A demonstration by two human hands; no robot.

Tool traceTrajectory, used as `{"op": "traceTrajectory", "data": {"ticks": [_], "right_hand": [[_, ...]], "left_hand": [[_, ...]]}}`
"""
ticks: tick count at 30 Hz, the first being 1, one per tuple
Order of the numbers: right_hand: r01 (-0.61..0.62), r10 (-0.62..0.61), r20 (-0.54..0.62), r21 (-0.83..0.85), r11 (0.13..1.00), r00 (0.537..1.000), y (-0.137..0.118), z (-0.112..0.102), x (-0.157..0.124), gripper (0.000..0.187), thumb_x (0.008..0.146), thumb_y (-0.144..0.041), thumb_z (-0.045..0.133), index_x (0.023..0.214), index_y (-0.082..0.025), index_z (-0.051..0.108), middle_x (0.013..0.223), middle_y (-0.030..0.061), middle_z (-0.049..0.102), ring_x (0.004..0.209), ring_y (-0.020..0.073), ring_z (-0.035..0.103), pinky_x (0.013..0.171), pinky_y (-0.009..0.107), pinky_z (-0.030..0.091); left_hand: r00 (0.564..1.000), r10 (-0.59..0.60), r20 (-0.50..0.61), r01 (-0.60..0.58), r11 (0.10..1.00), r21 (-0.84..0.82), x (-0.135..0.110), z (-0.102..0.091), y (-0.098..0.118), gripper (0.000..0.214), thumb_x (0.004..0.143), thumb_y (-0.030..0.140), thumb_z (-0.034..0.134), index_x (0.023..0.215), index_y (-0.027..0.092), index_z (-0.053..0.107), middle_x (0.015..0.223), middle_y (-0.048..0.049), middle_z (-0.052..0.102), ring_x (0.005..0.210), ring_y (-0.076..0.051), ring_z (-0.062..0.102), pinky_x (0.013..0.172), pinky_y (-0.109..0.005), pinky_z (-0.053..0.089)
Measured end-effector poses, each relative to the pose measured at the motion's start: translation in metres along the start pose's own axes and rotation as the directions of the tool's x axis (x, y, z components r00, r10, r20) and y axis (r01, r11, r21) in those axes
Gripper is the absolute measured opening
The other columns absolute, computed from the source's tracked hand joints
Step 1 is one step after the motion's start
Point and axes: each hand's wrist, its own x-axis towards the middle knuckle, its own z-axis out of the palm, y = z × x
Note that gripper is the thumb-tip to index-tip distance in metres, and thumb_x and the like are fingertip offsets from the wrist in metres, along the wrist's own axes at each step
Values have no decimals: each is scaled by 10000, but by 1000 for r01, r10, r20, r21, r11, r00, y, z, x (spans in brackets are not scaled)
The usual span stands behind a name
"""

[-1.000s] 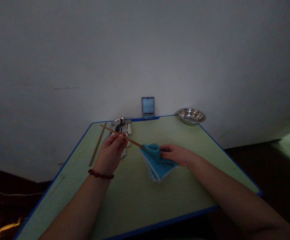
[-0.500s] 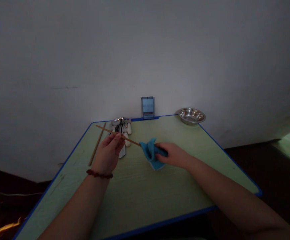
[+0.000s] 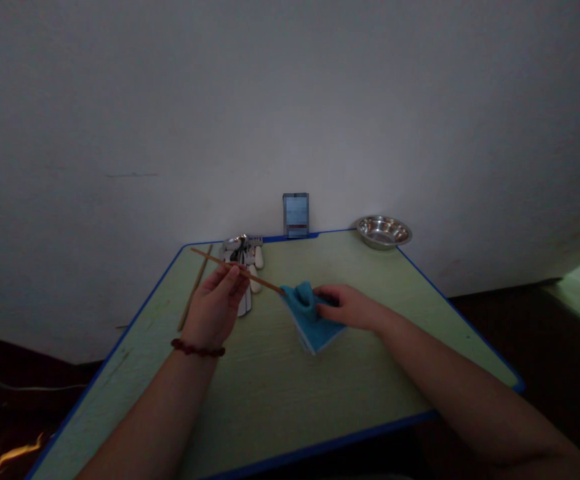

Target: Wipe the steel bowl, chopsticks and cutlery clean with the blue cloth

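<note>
My left hand (image 3: 215, 307) is shut on a wooden chopstick (image 3: 265, 283), held over the table, and the chopstick's tip reaches the left side of a folded blue terry cloth (image 3: 307, 317). The cloth has a pale edge and is pinched up into a hump. My right hand (image 3: 350, 308) grips the cloth from the right, its fingertips tucked against the fold. A second wooden chopstick (image 3: 193, 300) lies on the table, partly hidden by my left hand. A bundle of metal cutlery (image 3: 243, 252) with pale handles lies behind my left hand.
The pale green table (image 3: 270, 393) has a blue edge and stands against a white wall. A steel bowl (image 3: 384, 232) sits at its far right corner. A small blurred rectangular object (image 3: 296, 215) stands at the back edge. Dark floor lies on both sides.
The cloth was bunched tightly half a second ago and has opened out again, though it is narrower than one second ago. My left hand has stayed nearly still.
</note>
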Motion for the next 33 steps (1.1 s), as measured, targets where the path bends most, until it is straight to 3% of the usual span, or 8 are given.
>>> {"op": "traceTrajectory", "data": {"ticks": [2, 5, 9, 13, 18, 23, 27, 33], "right_hand": [[-119, 112, 45, 224, 967, 993, 3, 0, 0, 276, 726, -315, 520, 961, -180, 573, 777, -2, 605, 630, 89, 528, 593, 224, 418], [-273, 248, 114, 451, 850, 962, 5, 0, 0, 255, 731, -321, 526, 934, -181, 589, 689, -12, 608, 549, 77, 533, 557, 219, 435], [-345, 317, 154, 588, 732, 936, 2, -1, 0, 185, 743, -255, 512, 866, -161, 613, 624, -11, 615, 504, 73, 544, 541, 207, 455], [-378, 374, 147, 631, 678, 916, -3, -3, -1, 166, 755, -202, 466, 779, -165, 627, 596, -6, 628, 511, 87, 566, 555, 209, 473], [-370, 394, 115, 643, 671, 912, -4, -5, -1, 172, 757, -206, 461, 761, -164, 628, 584, 0, 633, 492, 92, 561, 530, 208, 472], [-242, 312, 24, 686, 686, 950, -2, -6, 1, 131, 748, -214, 508, 791, -158, 618, 643, -4, 640, 541, 83, 576, 602, 215, 477], [-193, 314, -57, 680, 708, 948, 1, -5, 2, 148, 739, -257, 540, 836, -171, 611, 704, -1, 642, 580, 87, 580, 641, 238, 470], [-118, 253, -80, 727, 676, 964, 2, -5, 2, 192, 685, -291, 598, 847, -188, 616, 718, -4, 649, 626, 100, 588, 653, 250, 470]], "left_hand": [[1000, 3, 9, -3, 1000, -12, 0, 0, 1, 91, 694, 84, 543, 676, 136, 616, 680, 1, 624, 658, -69, 589, 645, -157, 485], [1000, 6, -5, -6, 1000, -10, 0, 0, 2, 89, 695, 88, 544, 668, 134, 614, 674, 0, 621, 658, -72, 591, 647, -158, 483], [1000, 10, -15, -10, 1000, -15, -1, 2, 3, 98, 699, 89, 541, 658, 142, 613, 674, 0, 622, 663, -74, 590, 651, -163, 481], [999, 6, -38, -8, 999, -45, 0, 2, 4, 142, 705, 60, 516, 638, 143, 610, 659, 2, 623, 644, -68, 584, 645, -159, 482], [997, 28, -72, -32, 998, -55, 3, 0, 6, 156, 706, 53, 509, 628, 145, 608, 638, 13, 623, 616, -61, 580, 624, -159, 484], [992, 74, -105, -82, 994, -67, 7, -4, 8, 148, 708, 63, 515, 641, 152, 613, 619, 27, 621, 600, -50, 579, 620, -151, 476], [988, 82, -130, -94, 992, -86, 7, -4, 8, 155, 711, 58, 520, 631, 153, 612, 610, 28, 625, 601, -49, 579, 632, -158, 473], [990, 33, -135, -46, 995, -93, 8, -4, 9, 220, 747, 37, 477, 616, 161, 603, 587, 27, 618, 570, -45, 573, 584, -145, 479]]}}
